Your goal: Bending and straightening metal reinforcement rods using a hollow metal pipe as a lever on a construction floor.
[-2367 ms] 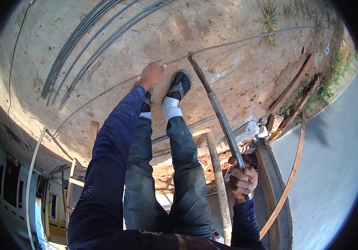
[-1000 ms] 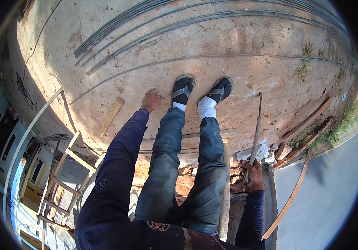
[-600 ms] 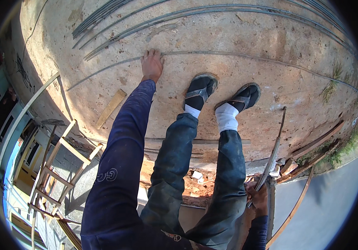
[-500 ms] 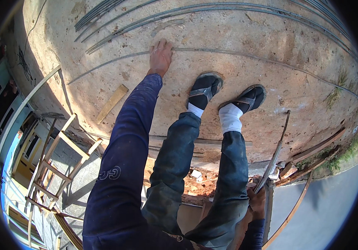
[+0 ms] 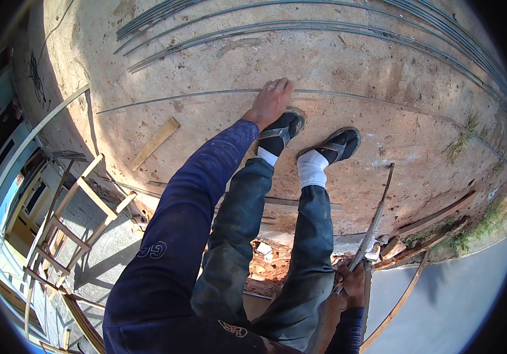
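My left hand (image 5: 272,101) reaches far forward over the ground, just ahead of my left foot, its fingers curled over a single thin steel rebar (image 5: 348,94). This bar lies in a long curve across the ground, and my fingers partly hide where they meet it. Low on the right, my right hand (image 5: 351,283) is closed around a metal pipe (image 5: 371,231) with a thinner rusty rod at its far end. The pipe slants up and away from my right leg. Its near end is mostly hidden by my hand.
More rebars (image 5: 300,25) lie in bunches beyond. A wooden plank (image 5: 155,143) rests on the left. My sandalled feet (image 5: 339,144) stand near the ground's broken edge. Below left is a wooden frame (image 5: 79,218); boards (image 5: 436,215) and grass (image 5: 471,233) lie right.
My left hand has slid right along the rebar and come nearer my left foot. My right hand keeps its hold on the pipe. The whole view has shifted slightly.
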`<state>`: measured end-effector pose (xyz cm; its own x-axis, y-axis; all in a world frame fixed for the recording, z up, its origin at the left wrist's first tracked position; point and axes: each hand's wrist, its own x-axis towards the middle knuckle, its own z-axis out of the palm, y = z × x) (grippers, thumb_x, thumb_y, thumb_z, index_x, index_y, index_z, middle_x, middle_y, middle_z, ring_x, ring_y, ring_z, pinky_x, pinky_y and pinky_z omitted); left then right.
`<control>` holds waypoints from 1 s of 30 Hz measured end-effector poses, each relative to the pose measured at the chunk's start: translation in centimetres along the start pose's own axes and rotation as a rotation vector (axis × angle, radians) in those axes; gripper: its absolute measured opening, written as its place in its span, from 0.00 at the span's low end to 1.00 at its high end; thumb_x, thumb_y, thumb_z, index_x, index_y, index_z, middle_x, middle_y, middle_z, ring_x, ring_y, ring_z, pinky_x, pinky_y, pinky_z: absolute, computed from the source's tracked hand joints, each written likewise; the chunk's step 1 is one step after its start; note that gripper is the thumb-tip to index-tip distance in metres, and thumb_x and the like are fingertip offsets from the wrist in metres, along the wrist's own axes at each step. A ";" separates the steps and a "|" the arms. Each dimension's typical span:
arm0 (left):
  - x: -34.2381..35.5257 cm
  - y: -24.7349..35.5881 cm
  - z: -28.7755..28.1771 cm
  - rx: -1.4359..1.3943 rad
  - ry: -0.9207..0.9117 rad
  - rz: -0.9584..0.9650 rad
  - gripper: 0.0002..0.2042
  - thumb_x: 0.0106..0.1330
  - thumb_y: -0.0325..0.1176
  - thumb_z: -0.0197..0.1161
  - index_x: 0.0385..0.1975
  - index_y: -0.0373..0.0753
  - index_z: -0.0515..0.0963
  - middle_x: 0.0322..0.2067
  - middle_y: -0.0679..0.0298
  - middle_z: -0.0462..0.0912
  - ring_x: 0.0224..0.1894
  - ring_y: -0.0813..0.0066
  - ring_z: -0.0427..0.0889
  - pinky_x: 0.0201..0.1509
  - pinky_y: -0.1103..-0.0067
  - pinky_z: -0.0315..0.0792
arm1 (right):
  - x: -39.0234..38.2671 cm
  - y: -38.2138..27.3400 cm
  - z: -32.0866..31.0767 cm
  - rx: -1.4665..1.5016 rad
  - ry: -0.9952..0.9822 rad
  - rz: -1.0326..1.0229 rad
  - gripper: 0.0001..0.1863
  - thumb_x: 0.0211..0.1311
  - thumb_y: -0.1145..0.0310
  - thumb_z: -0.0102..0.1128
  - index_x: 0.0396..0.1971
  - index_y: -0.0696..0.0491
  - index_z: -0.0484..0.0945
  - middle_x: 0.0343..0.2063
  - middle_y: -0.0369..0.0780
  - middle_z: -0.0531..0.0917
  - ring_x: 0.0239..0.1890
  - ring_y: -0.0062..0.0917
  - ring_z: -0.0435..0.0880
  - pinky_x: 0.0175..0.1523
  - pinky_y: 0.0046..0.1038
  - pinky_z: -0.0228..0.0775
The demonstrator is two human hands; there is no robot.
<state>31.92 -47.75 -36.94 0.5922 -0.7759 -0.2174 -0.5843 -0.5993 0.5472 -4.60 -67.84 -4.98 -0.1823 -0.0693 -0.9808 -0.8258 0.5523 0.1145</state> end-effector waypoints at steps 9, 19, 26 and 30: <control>3.9 18.4 1.8 -0.397 -0.034 0.127 0.14 0.58 0.25 0.58 0.45 0.34 0.74 0.42 0.52 0.77 0.50 0.55 0.75 0.57 0.63 0.65 | -0.1 -1.1 0.5 0.030 0.049 0.054 0.11 0.62 0.69 0.61 0.32 0.58 0.69 0.17 0.37 0.75 0.13 0.19 0.72 0.15 0.22 0.65; -8.3 -5.1 -3.4 0.128 -0.156 -0.555 0.24 0.55 0.26 0.63 0.54 0.36 0.67 0.52 0.49 0.71 0.58 0.48 0.68 0.57 0.58 0.65 | 0.5 -1.1 1.2 0.011 0.071 0.060 0.13 0.64 0.65 0.60 0.32 0.60 0.69 0.19 0.40 0.77 0.13 0.20 0.73 0.15 0.24 0.66; -5.4 -16.1 -2.4 0.413 -0.305 -0.191 0.22 0.58 0.29 0.58 0.54 0.35 0.68 0.51 0.50 0.73 0.56 0.50 0.72 0.57 0.59 0.67 | 0.3 -0.6 5.0 0.143 0.215 -0.009 0.12 0.57 0.71 0.64 0.34 0.61 0.71 0.21 0.40 0.79 0.15 0.19 0.76 0.17 0.21 0.67; -5.4 -18.1 -3.5 0.327 -0.517 -0.098 0.19 0.60 0.30 0.57 0.53 0.37 0.72 0.53 0.49 0.73 0.55 0.50 0.73 0.58 0.59 0.67 | -1.5 -1.7 8.9 0.241 0.288 -0.064 0.10 0.57 0.74 0.64 0.33 0.60 0.72 0.16 0.37 0.77 0.13 0.18 0.74 0.18 0.18 0.65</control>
<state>41.21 -32.05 -42.86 0.3538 -0.6605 -0.6623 -0.7293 -0.6381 0.2467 1.86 -61.25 -5.13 -0.3049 -0.3217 -0.8964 -0.6972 0.7166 -0.0200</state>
